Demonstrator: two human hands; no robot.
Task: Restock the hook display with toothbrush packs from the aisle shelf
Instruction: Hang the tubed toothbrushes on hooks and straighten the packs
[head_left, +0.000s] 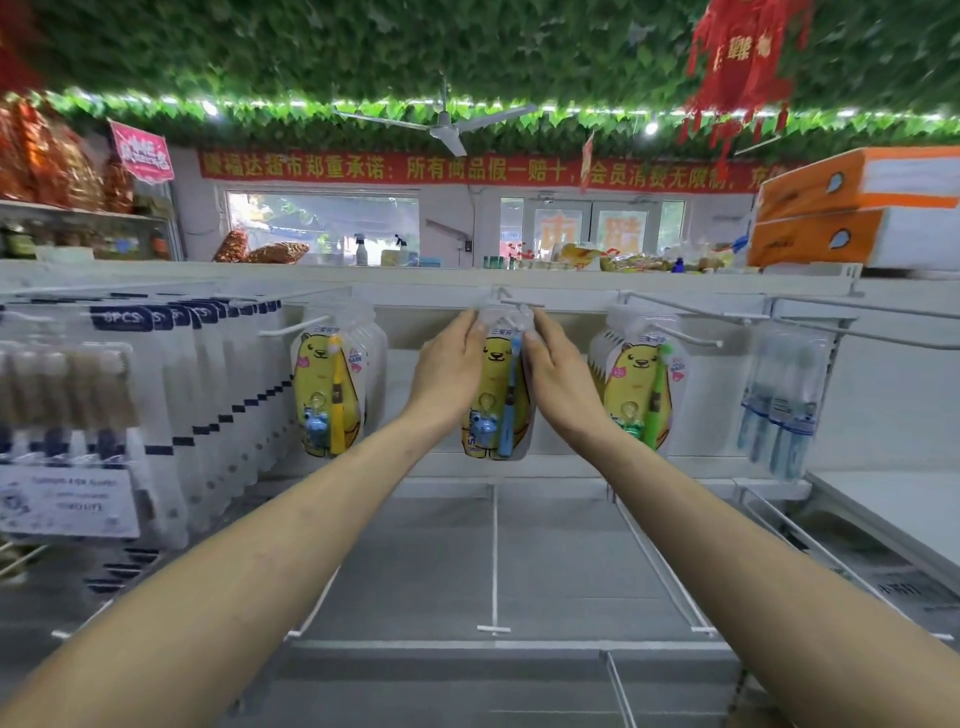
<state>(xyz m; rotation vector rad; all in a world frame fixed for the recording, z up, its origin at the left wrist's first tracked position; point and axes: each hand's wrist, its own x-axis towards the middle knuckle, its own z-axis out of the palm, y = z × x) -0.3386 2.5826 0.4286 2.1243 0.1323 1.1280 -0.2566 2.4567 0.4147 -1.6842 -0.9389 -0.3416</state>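
Note:
A yellow bear toothbrush pack (497, 395) with a blue brush hangs at the middle white hook (519, 302), its clear top at the hook's tip. My left hand (451, 364) grips the pack's left upper edge. My right hand (556, 374) grips its right upper edge. Whether the pack's hole sits over the hook is hidden by my fingers. More bear packs hang on the hook to the left (332, 384) and on the hook to the right (641, 384).
Rows of white multi-brush packs (156, 405) fill the hooks at far left. Clear packs of blue brushes (787, 405) hang at right. Grey shelf trays with white wire dividers (494, 561) lie below. Orange tissue boxes (857, 208) sit on the top shelf.

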